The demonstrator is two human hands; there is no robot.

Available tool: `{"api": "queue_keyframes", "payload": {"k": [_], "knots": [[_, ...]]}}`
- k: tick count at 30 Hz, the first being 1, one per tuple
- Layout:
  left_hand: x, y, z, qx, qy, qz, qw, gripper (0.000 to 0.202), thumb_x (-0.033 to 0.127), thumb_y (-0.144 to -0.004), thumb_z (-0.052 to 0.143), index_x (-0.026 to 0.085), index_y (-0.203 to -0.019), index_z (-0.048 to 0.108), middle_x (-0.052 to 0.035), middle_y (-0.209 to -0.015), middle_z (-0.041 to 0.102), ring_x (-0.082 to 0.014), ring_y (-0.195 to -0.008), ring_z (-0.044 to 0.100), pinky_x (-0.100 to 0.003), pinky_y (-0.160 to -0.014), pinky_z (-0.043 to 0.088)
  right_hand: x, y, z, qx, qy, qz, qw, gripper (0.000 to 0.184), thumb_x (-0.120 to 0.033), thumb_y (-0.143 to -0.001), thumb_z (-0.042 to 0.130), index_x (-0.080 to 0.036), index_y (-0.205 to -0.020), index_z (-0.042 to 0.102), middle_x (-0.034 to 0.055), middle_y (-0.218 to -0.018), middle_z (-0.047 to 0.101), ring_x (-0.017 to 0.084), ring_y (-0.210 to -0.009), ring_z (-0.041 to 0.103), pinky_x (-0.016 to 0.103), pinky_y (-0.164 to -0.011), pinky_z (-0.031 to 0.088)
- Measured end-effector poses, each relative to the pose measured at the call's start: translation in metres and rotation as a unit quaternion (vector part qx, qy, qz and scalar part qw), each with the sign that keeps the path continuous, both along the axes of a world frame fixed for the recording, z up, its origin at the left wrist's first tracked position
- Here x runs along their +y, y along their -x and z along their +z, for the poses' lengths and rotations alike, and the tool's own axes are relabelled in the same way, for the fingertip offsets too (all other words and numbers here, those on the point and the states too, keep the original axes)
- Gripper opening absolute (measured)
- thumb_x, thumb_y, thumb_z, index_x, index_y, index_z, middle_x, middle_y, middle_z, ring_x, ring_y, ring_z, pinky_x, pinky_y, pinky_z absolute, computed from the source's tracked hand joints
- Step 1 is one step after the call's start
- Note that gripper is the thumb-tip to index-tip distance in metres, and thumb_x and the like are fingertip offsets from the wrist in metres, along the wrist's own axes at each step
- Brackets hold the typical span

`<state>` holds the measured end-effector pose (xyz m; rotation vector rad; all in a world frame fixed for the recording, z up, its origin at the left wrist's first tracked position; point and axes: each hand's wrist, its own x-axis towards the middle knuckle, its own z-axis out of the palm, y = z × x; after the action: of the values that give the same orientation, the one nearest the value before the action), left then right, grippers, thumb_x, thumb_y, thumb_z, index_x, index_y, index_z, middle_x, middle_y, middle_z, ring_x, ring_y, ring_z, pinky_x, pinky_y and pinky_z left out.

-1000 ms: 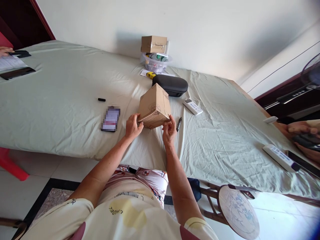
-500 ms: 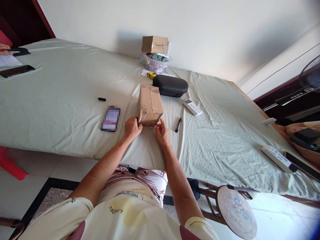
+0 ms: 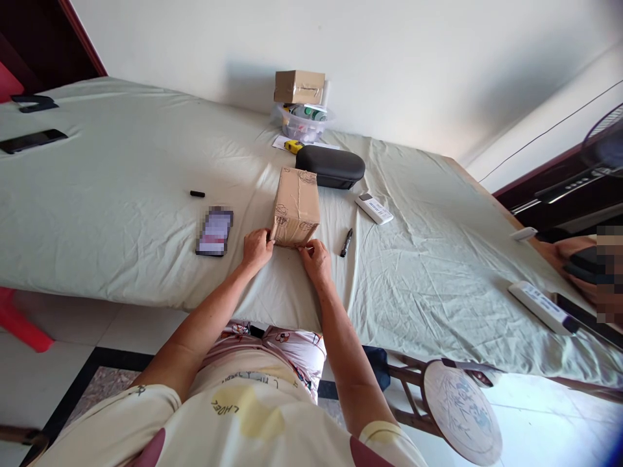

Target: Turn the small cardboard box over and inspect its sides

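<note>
A taped cardboard box (image 3: 295,201) with black pen drawings at its corners rests on the cloth-covered table in front of me. My left hand (image 3: 257,248) is closed, its thumb and fingers gripping the box's near left bottom corner. At the near bottom edge, toward the right, my right hand (image 3: 316,259) pinches the box with bent fingers. Right of that hand lies a black marker (image 3: 346,242). A phone (image 3: 214,231) with a blurred screen lies left of my left hand, and a small black cap (image 3: 197,194) is beyond it.
Behind the box sit a black hard case (image 3: 331,167), a yellow tape measure (image 3: 293,146) and a plastic tub (image 3: 305,126) topped by another carton (image 3: 299,87). A white device (image 3: 374,208) lies to the right. Below the table's right side stands a round stool (image 3: 461,412).
The box has turned slightly, its near end shifting a little right. My right hand has slipped lower along the near edge. The other person's hand and the paper at far left have gone from view.
</note>
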<state>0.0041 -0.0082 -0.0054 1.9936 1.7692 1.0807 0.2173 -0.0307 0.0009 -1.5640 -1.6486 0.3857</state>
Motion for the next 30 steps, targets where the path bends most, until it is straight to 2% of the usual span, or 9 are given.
{"api": "queue_keyframes", "payload": {"k": [4, 7, 9, 12, 17, 23, 30], "knots": [[0.000, 0.001, 0.003, 0.006, 0.008, -0.015, 1.000, 0.015, 0.013, -0.087, 0.069, 0.022, -0.098, 0.064, -0.0112, -0.103, 0.076, -0.0305, -0.104, 0.072, -0.046, -0.099, 0.053, -0.002, 0.000, 0.005, 0.039, 0.017, -0.008, 0.999, 0.017, -0.038, -0.083, 0.064, -0.022, -0.089, 0.060, 0.0031, -0.084, 0.070, 0.019, -0.074, 0.065, 0.031, -0.074, 0.051], [0.000, 0.002, 0.004, -0.002, 0.010, -0.029, 1.000, 0.012, 0.015, -0.088, 0.069, 0.022, -0.098, 0.065, -0.0112, -0.102, 0.077, -0.0309, -0.101, 0.073, -0.046, -0.097, 0.054, -0.003, 0.002, 0.008, 0.088, 0.010, -0.014, 0.996, 0.022, -0.043, -0.086, 0.063, -0.023, -0.094, 0.060, 0.0054, -0.092, 0.075, 0.020, -0.078, 0.069, 0.031, -0.074, 0.052], [0.001, 0.003, 0.005, -0.011, 0.013, -0.037, 0.999, 0.010, 0.018, -0.089, 0.069, 0.022, -0.098, 0.065, -0.0106, -0.100, 0.077, -0.0302, -0.099, 0.073, -0.045, -0.096, 0.055, -0.004, 0.004, 0.009, 0.116, 0.005, -0.021, 0.993, 0.026, -0.047, -0.088, 0.062, -0.024, -0.098, 0.059, 0.0057, -0.095, 0.077, 0.020, -0.076, 0.070, 0.031, -0.072, 0.052], [0.002, 0.004, 0.004, -0.024, 0.021, -0.043, 0.999, 0.009, 0.022, -0.090, 0.069, 0.022, -0.098, 0.066, -0.0098, -0.101, 0.078, -0.0290, -0.098, 0.074, -0.043, -0.095, 0.056, -0.005, 0.006, 0.009, 0.139, -0.002, -0.014, 0.990, 0.028, -0.050, -0.089, 0.060, -0.024, -0.101, 0.057, 0.0029, -0.088, 0.078, 0.018, -0.071, 0.069, 0.030, -0.071, 0.052], [0.003, 0.005, 0.005, -0.053, 0.034, -0.048, 0.997, 0.006, 0.024, -0.092, 0.069, 0.023, -0.098, 0.068, -0.0096, -0.103, 0.079, -0.0294, -0.099, 0.075, -0.041, -0.090, 0.058, -0.004, 0.006, 0.009, 0.155, -0.025, 0.006, 0.988, 0.029, -0.051, -0.089, 0.060, -0.025, -0.102, 0.056, 0.0019, -0.084, 0.077, 0.018, -0.070, 0.069, 0.030, -0.070, 0.052], [0.002, 0.005, 0.007, -0.045, 0.053, -0.046, 0.996, 0.006, 0.025, -0.093, 0.069, 0.022, -0.099, 0.069, -0.0102, -0.104, 0.080, -0.0301, -0.100, 0.075, -0.040, -0.088, 0.058, -0.002, 0.004, 0.007, 0.155, -0.046, 0.017, 0.987, 0.031, -0.050, -0.091, 0.060, -0.023, -0.105, 0.056, 0.0036, -0.087, 0.075, 0.018, -0.070, 0.068, 0.031, -0.070, 0.052], [0.001, 0.003, 0.010, -0.023, 0.050, -0.055, 0.997, 0.007, 0.023, -0.093, 0.069, 0.020, -0.099, 0.070, -0.0129, -0.103, 0.079, -0.0327, -0.101, 0.075, -0.044, -0.094, 0.056, -0.003, 0.005, 0.011, 0.154, -0.076, -0.002, 0.985, 0.030, -0.050, -0.092, 0.059, -0.022, -0.103, 0.058, 0.0030, -0.085, 0.071, 0.017, -0.069, 0.064, 0.030, -0.068, 0.052]]}}
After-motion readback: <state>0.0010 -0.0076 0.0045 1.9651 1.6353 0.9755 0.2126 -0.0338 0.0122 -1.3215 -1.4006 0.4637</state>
